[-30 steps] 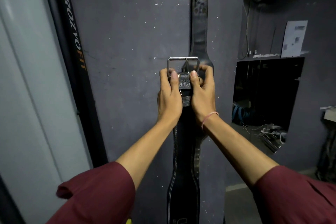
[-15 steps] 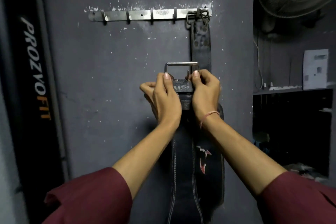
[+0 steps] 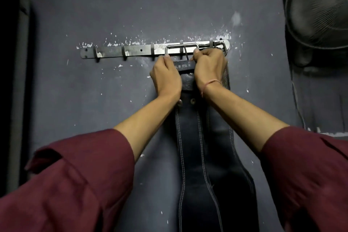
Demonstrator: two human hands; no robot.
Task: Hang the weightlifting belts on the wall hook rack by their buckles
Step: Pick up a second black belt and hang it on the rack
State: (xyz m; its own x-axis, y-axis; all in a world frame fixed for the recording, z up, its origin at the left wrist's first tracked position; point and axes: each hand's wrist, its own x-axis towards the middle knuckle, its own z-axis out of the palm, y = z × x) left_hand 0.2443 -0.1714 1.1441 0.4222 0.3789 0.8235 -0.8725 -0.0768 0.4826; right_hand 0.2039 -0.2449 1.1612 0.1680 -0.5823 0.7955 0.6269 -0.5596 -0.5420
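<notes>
A metal hook rack (image 3: 113,54) is screwed to the dark grey wall. My left hand (image 3: 165,77) and my right hand (image 3: 209,68) both grip the top of a black leather belt (image 3: 195,156) just under its steel buckle (image 3: 181,49). The buckle frame lies against the rack, around the second hook from the right. A second black belt (image 3: 227,79) hangs behind by its own buckle (image 3: 216,46) on the rightmost hook, mostly hidden by my right hand and the first belt.
Three bare hooks stand on the left part of the rack. A wall fan (image 3: 318,9) juts out at the upper right. A dark upright frame (image 3: 11,81) runs down the left edge.
Both hands have lifted the belt up the wall, so its buckle has risen from well below the rack to the rack's level. The view has moved closer to the wall.
</notes>
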